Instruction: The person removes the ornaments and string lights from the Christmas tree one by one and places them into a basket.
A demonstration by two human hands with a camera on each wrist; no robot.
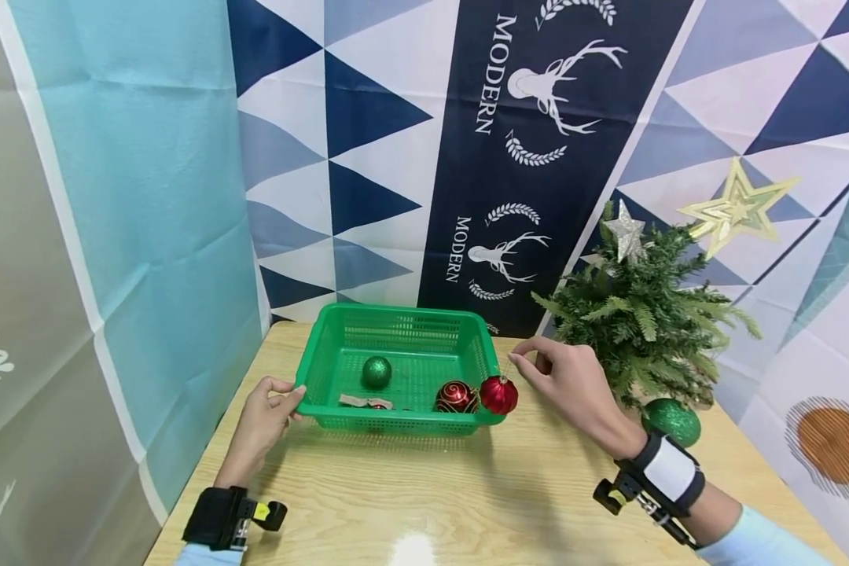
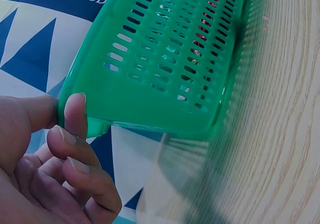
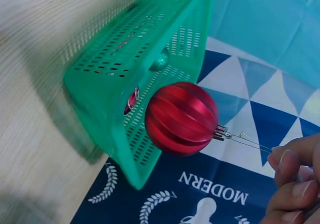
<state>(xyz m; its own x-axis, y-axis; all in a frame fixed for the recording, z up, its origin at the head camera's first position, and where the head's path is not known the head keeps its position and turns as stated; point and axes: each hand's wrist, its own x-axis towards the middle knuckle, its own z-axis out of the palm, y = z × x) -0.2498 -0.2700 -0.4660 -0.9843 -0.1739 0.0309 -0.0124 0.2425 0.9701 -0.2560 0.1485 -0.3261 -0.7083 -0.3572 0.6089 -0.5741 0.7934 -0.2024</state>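
Note:
My left hand (image 1: 267,417) pinches the left rim of a green plastic basket (image 1: 396,424) between thumb and fingers. From my right hand (image 1: 569,385) a ribbed red bauble (image 1: 499,395) hangs by a thin wire hook, beside the basket's right front corner. In the right wrist view the red bauble (image 3: 182,118) shows its metal cap, with the wire pinched in my fingertips. Inside the basket lie a green glitter ball (image 1: 376,373), a shiny red ball with gold swirls (image 1: 457,398) and a pale bow-like piece (image 1: 365,402), partly hidden by the front wall.
A small artificial Christmas tree (image 1: 637,314) stands at the right back, with a silver star (image 1: 626,230) and a large gold star (image 1: 739,208) on it. A green glitter ball (image 1: 672,421) is at its lower front. Patterned cloth (image 1: 375,157) hangs behind the wooden table (image 1: 368,503).

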